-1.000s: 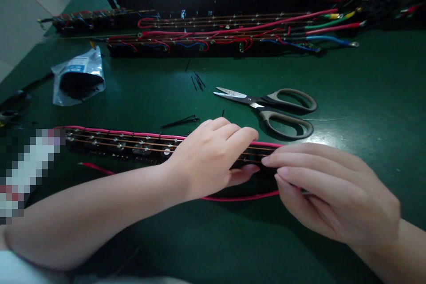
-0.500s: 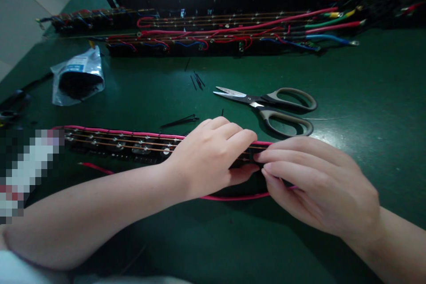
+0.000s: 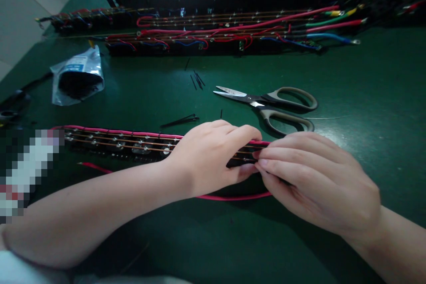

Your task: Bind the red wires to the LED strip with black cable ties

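A long black strip point(image 3: 113, 143) carries thin copper-coloured rods and a red wire point(image 3: 149, 133) along its far edge. My left hand point(image 3: 213, 155) grips it across its width, thumb on the near side and fingers over the far side. Just to the right, my right hand point(image 3: 316, 182) is closed in a pinch at the strip, its fingertips meeting my left thumb. Whatever is between those fingertips is hidden. A loose length of red wire point(image 3: 233, 197) curves below both hands.
Beyond my hands lie scissors point(image 3: 251, 99) with parted blades, black cable ties point(image 3: 179, 120) and several small black pieces point(image 3: 199, 80). A clear bag point(image 3: 78, 75) of dark contents sits at left. More wired strips point(image 3: 213, 44) line the back of the green table point(image 3: 366, 97).
My right fingertips have moved slightly left and up, closing against my left thumb. My left fingers have shifted a little on the strip, which has barely moved.
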Action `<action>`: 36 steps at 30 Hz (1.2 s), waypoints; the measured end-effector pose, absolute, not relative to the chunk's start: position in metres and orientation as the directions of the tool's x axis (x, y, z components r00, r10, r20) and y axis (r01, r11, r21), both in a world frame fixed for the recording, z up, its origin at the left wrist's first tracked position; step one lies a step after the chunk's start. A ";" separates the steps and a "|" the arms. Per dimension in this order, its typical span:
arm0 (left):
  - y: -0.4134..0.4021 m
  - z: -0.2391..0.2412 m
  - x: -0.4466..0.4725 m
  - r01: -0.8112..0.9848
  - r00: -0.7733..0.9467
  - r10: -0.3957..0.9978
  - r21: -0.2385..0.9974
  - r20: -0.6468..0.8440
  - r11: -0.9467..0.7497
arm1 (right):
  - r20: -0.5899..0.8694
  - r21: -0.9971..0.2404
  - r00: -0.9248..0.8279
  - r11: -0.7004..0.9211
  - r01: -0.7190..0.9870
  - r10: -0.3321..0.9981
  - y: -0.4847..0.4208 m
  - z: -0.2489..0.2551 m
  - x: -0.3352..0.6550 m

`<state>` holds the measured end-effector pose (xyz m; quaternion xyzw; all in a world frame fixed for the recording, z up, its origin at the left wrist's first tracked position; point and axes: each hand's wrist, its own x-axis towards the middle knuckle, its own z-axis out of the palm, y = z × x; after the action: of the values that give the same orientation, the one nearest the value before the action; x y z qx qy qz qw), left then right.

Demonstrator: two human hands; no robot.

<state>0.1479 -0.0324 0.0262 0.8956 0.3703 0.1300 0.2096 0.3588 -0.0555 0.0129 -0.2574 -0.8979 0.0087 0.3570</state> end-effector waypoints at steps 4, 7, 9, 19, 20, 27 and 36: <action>-0.032 0.030 0.148 0.634 0.684 0.730 0.501 -0.008 -0.589 | 0.633 -0.206 -0.611 0.864 0.460 0.476 -0.056 0.012 0.359; -0.031 0.031 0.148 0.640 0.679 0.733 0.515 -0.034 -0.570 | 0.633 -0.212 -0.609 0.864 0.457 0.478 -0.056 0.011 0.359; -0.031 0.032 0.148 0.640 0.676 0.736 0.525 -0.037 -0.561 | 0.631 -0.217 -0.613 0.867 0.449 0.475 -0.055 0.012 0.359; -0.030 0.034 0.149 0.605 0.661 0.750 0.594 -0.005 -0.530 | 0.622 -0.230 -0.608 0.857 0.461 0.494 -0.057 0.013 0.358; -0.030 0.034 0.149 0.605 0.657 0.754 0.596 0.001 -0.528 | 0.624 -0.226 -0.605 0.855 0.466 0.494 -0.057 0.012 0.358; -0.031 0.032 0.147 0.614 0.635 0.772 0.601 0.010 -0.512 | 0.610 -0.241 -0.595 0.839 0.488 0.522 -0.056 0.013 0.357; -0.031 0.034 0.148 0.608 0.633 0.774 0.610 0.016 -0.509 | 0.620 -0.254 -0.443 0.699 0.668 0.648 -0.057 0.011 0.358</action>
<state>0.1476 -0.0313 0.0341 0.8564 0.4034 0.1449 0.2877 0.3577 -0.0573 0.0106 -0.3875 -0.8492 -0.0142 0.3585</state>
